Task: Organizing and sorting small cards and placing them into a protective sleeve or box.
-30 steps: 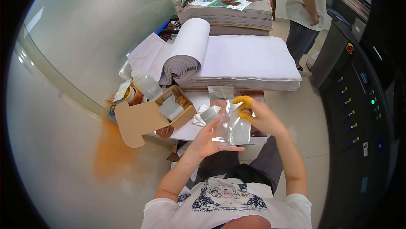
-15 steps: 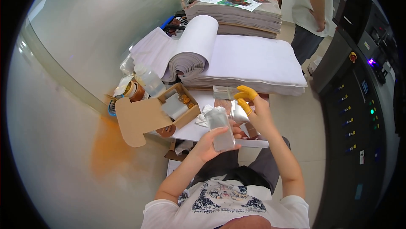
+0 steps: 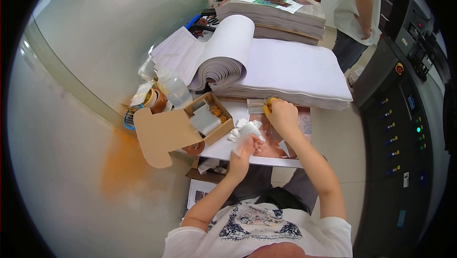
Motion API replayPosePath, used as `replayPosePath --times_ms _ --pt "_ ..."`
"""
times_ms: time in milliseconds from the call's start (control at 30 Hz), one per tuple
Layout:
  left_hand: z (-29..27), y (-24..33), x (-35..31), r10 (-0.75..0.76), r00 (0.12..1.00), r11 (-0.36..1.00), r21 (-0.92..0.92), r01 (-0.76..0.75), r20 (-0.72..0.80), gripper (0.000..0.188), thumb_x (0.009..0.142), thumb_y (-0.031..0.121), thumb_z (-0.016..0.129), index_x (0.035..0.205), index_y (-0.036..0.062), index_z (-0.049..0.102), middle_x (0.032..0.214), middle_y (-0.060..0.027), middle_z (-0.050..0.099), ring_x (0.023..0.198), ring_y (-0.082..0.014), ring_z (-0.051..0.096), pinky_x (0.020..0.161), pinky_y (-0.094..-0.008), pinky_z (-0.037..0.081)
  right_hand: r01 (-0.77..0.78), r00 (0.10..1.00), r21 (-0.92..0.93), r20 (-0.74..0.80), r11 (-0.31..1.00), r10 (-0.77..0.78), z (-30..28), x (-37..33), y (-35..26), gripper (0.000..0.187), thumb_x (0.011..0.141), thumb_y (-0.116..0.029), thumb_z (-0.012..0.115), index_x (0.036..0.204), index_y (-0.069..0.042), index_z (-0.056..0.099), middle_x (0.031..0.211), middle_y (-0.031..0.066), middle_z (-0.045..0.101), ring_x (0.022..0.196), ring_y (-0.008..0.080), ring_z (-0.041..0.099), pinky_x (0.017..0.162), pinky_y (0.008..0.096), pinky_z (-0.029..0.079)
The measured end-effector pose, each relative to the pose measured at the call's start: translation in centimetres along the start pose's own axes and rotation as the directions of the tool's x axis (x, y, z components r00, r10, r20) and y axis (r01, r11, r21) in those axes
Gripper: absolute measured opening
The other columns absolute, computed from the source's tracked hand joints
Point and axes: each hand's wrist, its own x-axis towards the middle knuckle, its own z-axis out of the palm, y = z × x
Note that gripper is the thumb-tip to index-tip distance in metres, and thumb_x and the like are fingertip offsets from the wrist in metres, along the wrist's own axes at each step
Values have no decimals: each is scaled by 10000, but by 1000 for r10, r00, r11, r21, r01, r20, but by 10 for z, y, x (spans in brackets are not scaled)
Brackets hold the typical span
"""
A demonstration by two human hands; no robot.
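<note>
My left hand (image 3: 245, 149), blurred by motion, is closed around a translucent plastic packet (image 3: 250, 130) at the table's near edge. The packet is tilted and shows mostly as a pale smear. Yellow finger covers sit on the thumb and forefinger of my right hand (image 3: 284, 117). Those fingertips are pressed together at the right end of a clear plastic bag (image 3: 256, 106); whatever is between them is hidden. Under both hands lies a brownish printed sheet (image 3: 271, 149). Crumpled white cloth or tissue (image 3: 236, 134) rests beside my left hand.
An open cardboard box (image 3: 221, 131) holds a grey-white packet and small yellow rolls. Behind stand a large roll of white sheets (image 3: 228, 43), a flat white stack (image 3: 300, 62) and tape rolls (image 3: 154, 100). A person (image 3: 357, 15) stands far right, near a black machine (image 3: 400, 162).
My right hand has come down onto the clear bag, its spread fingers now closed. My left hand has tipped the packet. A white item on the printed sheet is no longer visible there.
</note>
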Motion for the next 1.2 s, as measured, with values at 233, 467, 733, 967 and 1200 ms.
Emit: replayPosePath --times_ms 233,467,733,967,1200 --pt "-17 24 2 -312 950 862 -424 278 -10 361 958 344 435 1104 14 446 776 -23 481 901 -214 597 813 -381 513 108 989 416 -137 903 -56 -47 -18 -7 145 766 -135 652 897 -74 642 827 89 620 672 240 618 566 340 495" --pt "-12 32 9 -385 889 727 -511 458 249 591 910 503 420 1219 -1 396 967 -62 542 1067 -270 555 933 -479 459 331 940 436 -81 837 -330 -76 -48 -27 181 738 -56 677 917 -53 645 837 87 611 663 219 598 555 292 487" --pt "-11 35 10 -485 786 753 -274 598 383 360 921 226 530 1214 46 424 1049 -83 554 951 -198 584 782 -355 538 303 926 460 63 835 -371 -50 -58 -14 202 762 -71 653 963 -49 643 758 54 586 656 216 584 629 295 489" --pt "-8 22 11 -512 763 795 -118 595 396 225 948 221 487 1069 32 467 750 -5 440 652 -101 455 575 -272 423 -718 679 696 706 16 -203 -38 -34 26 187 849 -197 523 867 -43 629 625 -60 429 472 7 292 453 149 211" --pt "-4 35 12 -552 670 765 -17 643 496 215 948 216 482 1035 19 479 733 -4 452 653 -103 459 582 -260 421 -547 812 582 543 -602 -213 -49 -18 42 155 890 -181 518 881 -42 586 640 -49 411 499 26 306 419 161 237"
